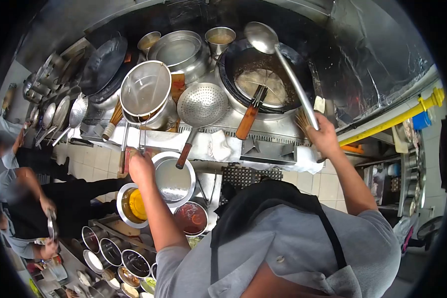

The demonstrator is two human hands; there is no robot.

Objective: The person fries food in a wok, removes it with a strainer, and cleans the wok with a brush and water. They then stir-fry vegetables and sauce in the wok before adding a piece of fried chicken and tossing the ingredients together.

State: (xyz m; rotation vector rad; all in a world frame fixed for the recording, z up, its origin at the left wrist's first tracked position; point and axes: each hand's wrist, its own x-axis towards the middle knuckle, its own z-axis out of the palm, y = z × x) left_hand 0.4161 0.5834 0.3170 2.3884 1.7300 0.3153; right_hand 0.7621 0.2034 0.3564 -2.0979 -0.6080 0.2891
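Observation:
My right hand [324, 135] is closed around the lower end of a long steel ladle [297, 79]. Its bowl is raised at the far rim of a dark wok [301, 67] with a wooden handle [247, 122]. Inside the wok lies a pale patch [263, 85] that I cannot make out. At the left, my left hand [142, 168] is closed round the thin metal handle of a round fine-mesh strainer [145, 92], which sits over a metal pot [159, 119]. Right of the strainer rests a perforated skimmer [202, 103] with a wooden handle.
Behind stand a large pot [188, 71] and a small metal bowl [220, 39]. A white cloth [218, 145] lies on the stove's front edge. Near my left forearm are bowls of yellow liquid [137, 204] and red sauce [191, 217]. Co-workers [22, 193] stand at the left.

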